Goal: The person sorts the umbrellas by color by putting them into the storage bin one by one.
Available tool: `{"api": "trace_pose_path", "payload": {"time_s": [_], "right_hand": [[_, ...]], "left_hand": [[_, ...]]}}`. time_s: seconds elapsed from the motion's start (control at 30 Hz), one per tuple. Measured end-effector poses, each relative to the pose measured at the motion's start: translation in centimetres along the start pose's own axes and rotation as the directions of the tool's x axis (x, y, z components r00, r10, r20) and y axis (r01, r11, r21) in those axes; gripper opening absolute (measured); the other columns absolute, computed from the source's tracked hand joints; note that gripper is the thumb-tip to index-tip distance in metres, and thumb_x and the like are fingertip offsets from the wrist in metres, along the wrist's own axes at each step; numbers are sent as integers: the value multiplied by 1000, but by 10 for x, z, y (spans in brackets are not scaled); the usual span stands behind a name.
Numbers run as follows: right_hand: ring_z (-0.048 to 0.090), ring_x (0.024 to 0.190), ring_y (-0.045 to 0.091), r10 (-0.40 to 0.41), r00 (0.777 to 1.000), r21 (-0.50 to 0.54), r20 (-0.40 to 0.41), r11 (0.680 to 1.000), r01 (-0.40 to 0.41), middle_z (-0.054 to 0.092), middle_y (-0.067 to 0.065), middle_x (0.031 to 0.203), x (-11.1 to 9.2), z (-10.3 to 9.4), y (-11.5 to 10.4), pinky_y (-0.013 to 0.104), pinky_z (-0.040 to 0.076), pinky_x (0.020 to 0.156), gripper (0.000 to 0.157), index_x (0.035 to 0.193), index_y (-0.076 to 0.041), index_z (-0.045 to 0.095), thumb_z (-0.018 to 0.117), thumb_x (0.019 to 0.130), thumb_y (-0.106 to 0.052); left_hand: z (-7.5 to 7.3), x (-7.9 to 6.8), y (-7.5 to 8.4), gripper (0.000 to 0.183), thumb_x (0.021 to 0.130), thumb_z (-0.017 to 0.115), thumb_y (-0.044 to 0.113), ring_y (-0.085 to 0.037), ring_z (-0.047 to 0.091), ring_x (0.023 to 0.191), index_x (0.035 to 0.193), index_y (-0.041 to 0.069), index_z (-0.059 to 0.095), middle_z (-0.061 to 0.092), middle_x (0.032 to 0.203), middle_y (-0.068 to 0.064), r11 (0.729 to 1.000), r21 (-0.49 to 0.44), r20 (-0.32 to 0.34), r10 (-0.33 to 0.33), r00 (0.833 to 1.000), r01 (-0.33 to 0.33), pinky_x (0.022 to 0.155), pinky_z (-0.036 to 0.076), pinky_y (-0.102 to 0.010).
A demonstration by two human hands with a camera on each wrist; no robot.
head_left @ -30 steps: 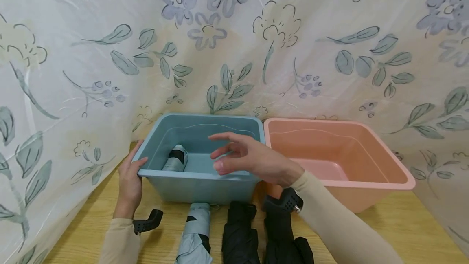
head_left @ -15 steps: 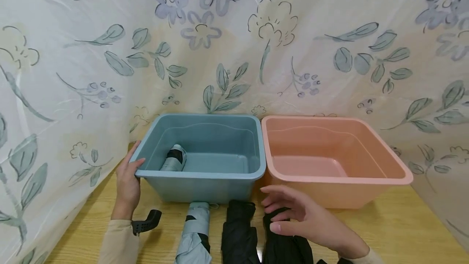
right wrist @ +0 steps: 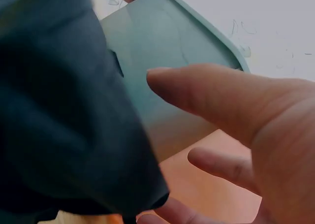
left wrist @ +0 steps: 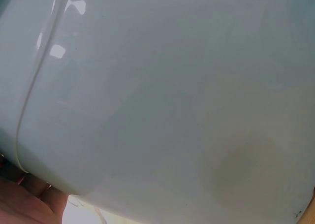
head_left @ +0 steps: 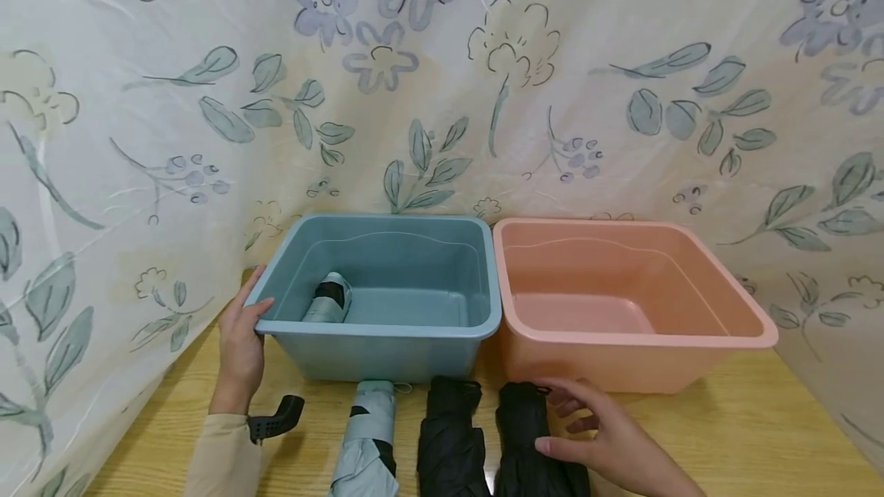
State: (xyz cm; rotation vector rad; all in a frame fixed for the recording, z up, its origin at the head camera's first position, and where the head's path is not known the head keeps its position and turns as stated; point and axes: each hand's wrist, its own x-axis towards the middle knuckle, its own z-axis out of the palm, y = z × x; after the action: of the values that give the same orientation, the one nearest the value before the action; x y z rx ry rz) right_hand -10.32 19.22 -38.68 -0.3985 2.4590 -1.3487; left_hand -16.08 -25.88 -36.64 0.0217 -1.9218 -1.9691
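My left hand (head_left: 240,347) grips the left rim of a blue plastic bin (head_left: 387,332), thumb over the edge. In the left wrist view the bin's pale outer wall (left wrist: 162,96) fills nearly everything, with curled fingers (left wrist: 29,204) at lower left. A rolled light-blue umbrella (head_left: 328,299) with a black band lies inside the bin. My right hand (head_left: 601,436) is at the right-hand black folded umbrella (head_left: 522,428), fingers at its upper end and thumb along its side. The right wrist view shows the dark umbrella (right wrist: 74,115) large, beside my spread thumb and fingers (right wrist: 197,88).
A pink plastic bin (head_left: 635,340) stands to the right, right beside the blue one. Another black folded umbrella (head_left: 452,436) and a light-blue one (head_left: 369,436) lie in front on the wooden table (head_left: 746,436). A flower-patterned sheet (head_left: 442,98) hangs behind.
My right hand has moved from over the blue bin down and right to the right-hand black umbrella. My left hand stays on the blue bin's rim.
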Motion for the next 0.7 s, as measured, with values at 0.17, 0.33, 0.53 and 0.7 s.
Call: {"api": "trace_pose_path", "payload": {"time_s": [0.17, 0.33, 0.53, 0.7], "right_hand": [[50, 97, 30, -14, 998, 72, 62, 997, 10, 48, 16, 122, 4, 2, 15, 37, 48, 74, 60, 135, -13, 47, 72, 82, -24], [48, 102, 32, -21, 983, 216, 183, 976, -19, 39, 19, 132, 9, 8, 33, 41, 46, 79, 60, 141, -17, 41, 67, 87, -18], [47, 105, 32, 13, 967, 223, 254, 972, -72, 32, 18, 139, 12, 18, 37, 43, 44, 79, 64, 142, -27, 38, 68, 86, -22], [37, 112, 34, 37, 966, 162, 254, 984, -80, 31, 16, 139, 13, 25, 31, 53, 36, 85, 69, 143, -33, 37, 71, 83, -26]], "left_hand": [[0, 0, 0, 49, 99, 33, 12, -25, 24, 136, 147, 20, 32, 25, 152, -5, 1000, 11, 10, -4, 1000, 4, 110, 16, -47], [0, -1, -1, 49, 99, 32, 12, -26, 25, 135, 147, 21, 32, 26, 152, -4, 1000, 21, 1, -14, 1000, 14, 110, 15, -50], [0, -1, -1, 49, 99, 32, 12, -26, 25, 135, 147, 21, 33, 26, 152, -5, 1000, 15, 0, -10, 1000, 10, 110, 15, -49], [1, -1, -1, 49, 98, 33, 11, -26, 25, 135, 147, 20, 33, 27, 151, -6, 1000, 9, -3, -3, 1000, 3, 110, 15, -49]]}}
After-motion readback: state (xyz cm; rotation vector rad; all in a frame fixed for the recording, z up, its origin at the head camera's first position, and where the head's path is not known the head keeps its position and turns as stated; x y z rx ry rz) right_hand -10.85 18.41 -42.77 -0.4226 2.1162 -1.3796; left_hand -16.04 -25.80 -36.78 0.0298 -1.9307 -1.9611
